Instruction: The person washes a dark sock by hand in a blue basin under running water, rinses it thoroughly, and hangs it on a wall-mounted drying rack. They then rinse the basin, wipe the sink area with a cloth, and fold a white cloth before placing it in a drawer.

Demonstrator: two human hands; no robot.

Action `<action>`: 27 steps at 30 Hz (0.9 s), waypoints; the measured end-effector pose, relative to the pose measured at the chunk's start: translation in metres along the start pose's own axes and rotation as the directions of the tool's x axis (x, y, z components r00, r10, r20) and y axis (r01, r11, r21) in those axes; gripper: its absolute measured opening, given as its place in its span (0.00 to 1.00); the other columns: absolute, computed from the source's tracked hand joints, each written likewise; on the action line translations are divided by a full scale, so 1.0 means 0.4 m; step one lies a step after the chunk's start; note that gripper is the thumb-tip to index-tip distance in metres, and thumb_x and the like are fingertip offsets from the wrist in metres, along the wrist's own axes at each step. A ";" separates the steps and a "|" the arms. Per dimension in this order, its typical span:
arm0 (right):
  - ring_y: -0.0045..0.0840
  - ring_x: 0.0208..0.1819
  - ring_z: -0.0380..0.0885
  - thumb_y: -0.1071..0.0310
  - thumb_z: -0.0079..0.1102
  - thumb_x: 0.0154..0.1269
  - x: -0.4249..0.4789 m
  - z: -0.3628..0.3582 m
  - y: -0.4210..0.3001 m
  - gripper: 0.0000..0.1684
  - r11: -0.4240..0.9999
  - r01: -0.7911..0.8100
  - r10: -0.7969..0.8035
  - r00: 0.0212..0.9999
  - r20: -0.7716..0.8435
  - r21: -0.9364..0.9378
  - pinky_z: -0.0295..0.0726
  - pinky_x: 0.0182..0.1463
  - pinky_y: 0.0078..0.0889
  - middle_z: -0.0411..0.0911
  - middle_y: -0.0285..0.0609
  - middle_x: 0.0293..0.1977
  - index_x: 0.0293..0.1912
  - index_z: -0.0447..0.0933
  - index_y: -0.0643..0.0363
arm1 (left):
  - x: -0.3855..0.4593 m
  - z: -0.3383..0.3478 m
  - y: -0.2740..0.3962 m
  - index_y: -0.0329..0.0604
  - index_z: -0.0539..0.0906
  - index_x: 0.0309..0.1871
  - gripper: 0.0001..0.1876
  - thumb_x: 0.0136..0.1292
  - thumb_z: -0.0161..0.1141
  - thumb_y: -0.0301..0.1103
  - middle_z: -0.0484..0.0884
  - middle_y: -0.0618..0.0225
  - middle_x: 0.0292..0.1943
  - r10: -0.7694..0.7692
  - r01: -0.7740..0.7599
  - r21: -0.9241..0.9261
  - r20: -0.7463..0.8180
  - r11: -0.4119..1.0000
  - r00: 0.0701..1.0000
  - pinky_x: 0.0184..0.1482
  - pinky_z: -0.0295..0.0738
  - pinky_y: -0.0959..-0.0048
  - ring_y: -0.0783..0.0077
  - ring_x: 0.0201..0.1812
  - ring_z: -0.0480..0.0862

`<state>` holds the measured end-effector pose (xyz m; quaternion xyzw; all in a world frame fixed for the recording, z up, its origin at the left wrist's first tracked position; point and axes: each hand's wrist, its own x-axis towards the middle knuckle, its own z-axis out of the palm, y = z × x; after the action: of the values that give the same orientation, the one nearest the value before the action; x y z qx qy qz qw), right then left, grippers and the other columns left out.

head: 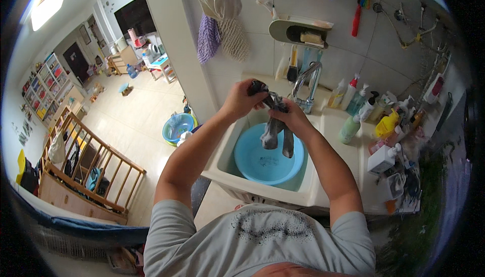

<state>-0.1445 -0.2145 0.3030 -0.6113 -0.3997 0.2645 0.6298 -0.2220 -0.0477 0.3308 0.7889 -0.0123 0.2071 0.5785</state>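
Between my hands is a dark grey cloth [273, 127], apparently socks, with whitish suds on it. My left hand [246, 97] pinches its upper end above the sink's back left side. Lower and to the right, my right hand [290, 114] grips the bunched middle. Two lengths dangle from it over a light blue plastic basin [269, 174]. That basin sits inside a cream sink [308, 186]. Just behind my right hand stands a chrome faucet [312, 83]; I cannot tell whether water runs from it.
Several pump and spray bottles [350, 129] crowd the right counter. On the tiled wall, a soap holder [278, 30] carries a soap bar [312, 37], with brushes [292, 64] below. Towels [233, 40] hang at the upper left. Another blue basin [178, 125] stands on the floor.
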 end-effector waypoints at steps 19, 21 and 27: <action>0.20 0.29 0.73 0.62 0.55 0.61 0.039 -0.116 0.029 0.11 0.966 0.122 -0.035 0.935 -0.352 0.228 0.72 0.37 0.23 0.77 0.41 0.30 0.31 0.74 0.61 | 0.163 -0.096 -0.121 0.34 0.80 0.36 0.18 0.66 0.48 0.42 0.78 0.63 0.21 0.021 -0.239 0.313 0.566 0.919 0.824 0.31 0.74 0.73 0.75 0.25 0.78; 0.20 0.30 0.74 0.65 0.59 0.59 0.064 -0.089 -0.003 0.10 0.993 0.117 -0.099 0.931 -0.351 0.031 0.72 0.35 0.21 0.75 0.37 0.27 0.33 0.75 0.62 | 0.161 -0.089 -0.043 0.31 0.79 0.35 0.19 0.65 0.48 0.42 0.78 0.63 0.21 -0.049 -0.049 0.197 0.467 0.979 0.883 0.28 0.73 0.72 0.74 0.22 0.77; 0.35 0.37 0.77 0.72 0.57 0.53 0.173 -0.074 -0.021 0.09 0.836 0.152 -0.387 0.845 -0.370 -0.528 0.73 0.42 0.29 0.78 0.45 0.32 0.37 0.75 0.62 | 0.236 -0.063 0.117 0.38 0.80 0.34 0.14 0.60 0.53 0.40 0.79 0.58 0.23 0.241 -0.422 0.634 0.355 0.647 0.903 0.29 0.73 0.66 0.61 0.24 0.80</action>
<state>-0.0840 -0.1751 0.3256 -0.7279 -0.3751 -0.0901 0.5668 -0.1556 -0.0193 0.4117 0.9505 -0.1479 0.2026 0.1831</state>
